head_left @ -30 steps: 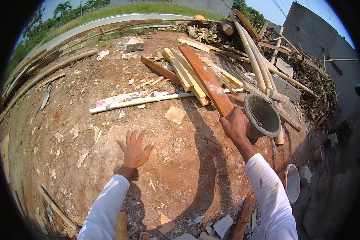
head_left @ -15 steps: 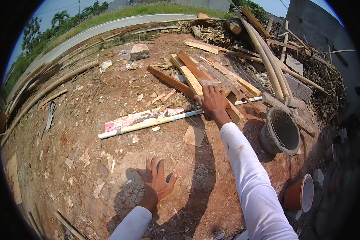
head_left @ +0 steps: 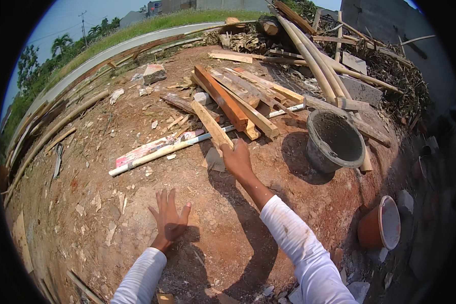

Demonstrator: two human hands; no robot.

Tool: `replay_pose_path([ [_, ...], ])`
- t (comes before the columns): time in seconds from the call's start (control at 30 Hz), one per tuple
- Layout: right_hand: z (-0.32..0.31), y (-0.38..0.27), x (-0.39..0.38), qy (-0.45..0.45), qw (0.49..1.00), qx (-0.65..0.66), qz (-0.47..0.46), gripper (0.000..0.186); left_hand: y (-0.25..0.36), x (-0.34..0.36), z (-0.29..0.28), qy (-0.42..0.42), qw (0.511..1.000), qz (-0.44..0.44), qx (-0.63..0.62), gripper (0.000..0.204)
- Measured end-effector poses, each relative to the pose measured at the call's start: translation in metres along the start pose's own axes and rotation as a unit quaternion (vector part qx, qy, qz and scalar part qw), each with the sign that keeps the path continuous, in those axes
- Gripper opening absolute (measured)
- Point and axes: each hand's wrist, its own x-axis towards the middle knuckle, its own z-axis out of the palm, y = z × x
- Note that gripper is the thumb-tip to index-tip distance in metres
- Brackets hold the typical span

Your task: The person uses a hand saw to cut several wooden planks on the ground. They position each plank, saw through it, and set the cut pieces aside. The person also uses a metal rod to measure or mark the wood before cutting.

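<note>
Two hands | right hand [head_left: 236, 158] grips plank [head_left: 211, 124] | left hand [head_left: 168, 219] spread open | red dirt yard [head_left: 238, 223]

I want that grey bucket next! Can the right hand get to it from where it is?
Probably yes. The right hand grips the near end of a pale plank, and the grey bucket sits just to its right with bare dirt between, but those fingers are busy.
</note>
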Motion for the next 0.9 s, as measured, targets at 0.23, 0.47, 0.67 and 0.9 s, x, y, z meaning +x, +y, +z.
replay_pose_path([
  [0.23, -0.258, 0.064, -0.286, -0.178, 0.843, 0.445, 0.245, 0.041, -0.005, -0.001, 0.015, 0.053, 0.998, 0.001, 0.019, 0.071],
  [0.47, -0.485, 0.113, -0.529, -0.082, 0.877, 0.249, 0.403, 0.050, 0.043, -0.056, 0.012, 0.236, 0.970, 0.058, 0.011, 0.048],
  [0.67, -0.577, 0.137, -0.660, -0.034, 0.883, 0.313, 0.348, 0.052, 0.142, -0.261, 0.058, 0.092, 0.958, 0.215, -0.164, 0.036],
  [0.9, -0.530, 0.201, -0.765, 0.040, 0.916, 0.312, 0.250, 0.053, 0.242, -0.481, 0.066, -0.111, 0.937, 0.211, -0.257, 0.034],
])
